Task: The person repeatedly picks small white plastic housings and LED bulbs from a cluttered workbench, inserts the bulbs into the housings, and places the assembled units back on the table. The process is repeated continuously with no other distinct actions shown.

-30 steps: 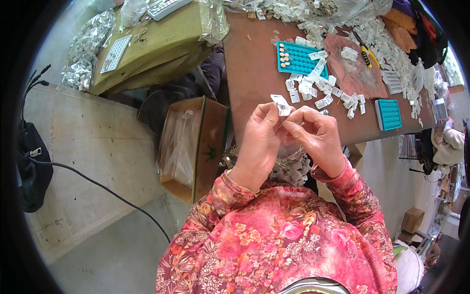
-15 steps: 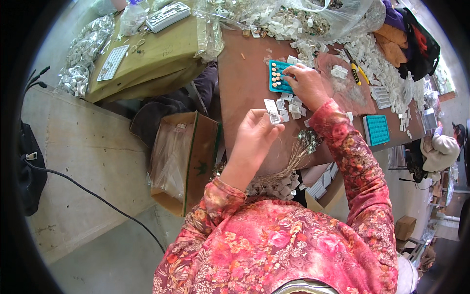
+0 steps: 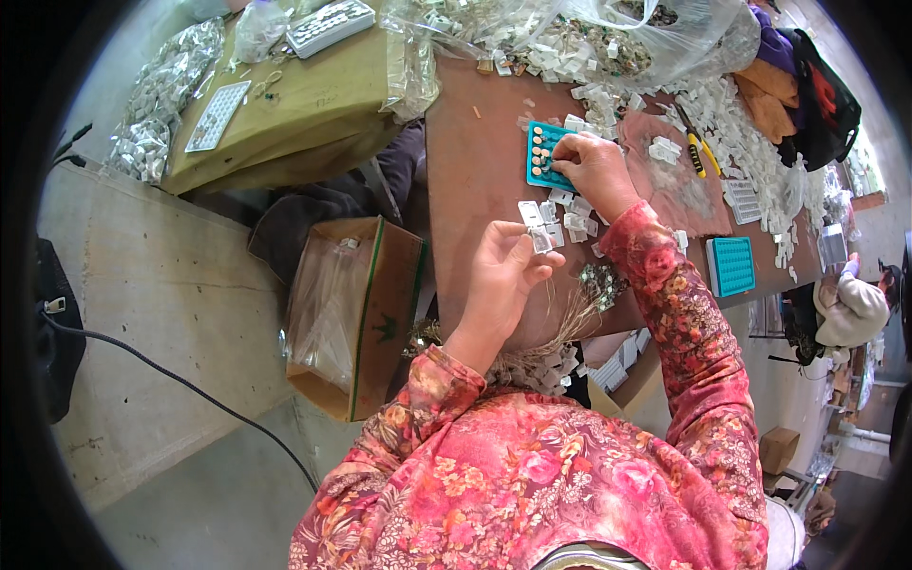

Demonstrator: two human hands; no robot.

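Observation:
Between the thumb and fingers of my left hand (image 3: 502, 275) is a small open plastic box (image 3: 540, 237), white and clear, raised over the table's near side. My right hand (image 3: 600, 169) bends over a teal tray (image 3: 533, 169), its fingertips pinched together at the tray's right part. Whatever those fingertips hold is hidden. Small round light-coloured pieces (image 3: 539, 151) stand in the tray's left column. Just right of the held box, several more small white boxes (image 3: 579, 220) lie loose on the brown tabletop (image 3: 475, 152).
A second teal tray (image 3: 731, 265) lies at the right edge. Yellow-and-black pliers (image 3: 698, 154) rest by a pink cloth (image 3: 655, 190). White plastic boxes (image 3: 750, 123) heap along the back and right. Below left stands a cardboard box (image 3: 389, 313). Another person (image 3: 845, 304) is at far right.
My left hand has shifted slightly right and down, and the plastic box in it has turned a little. My right hand stays over the teal tray, its fingertips slightly lower.

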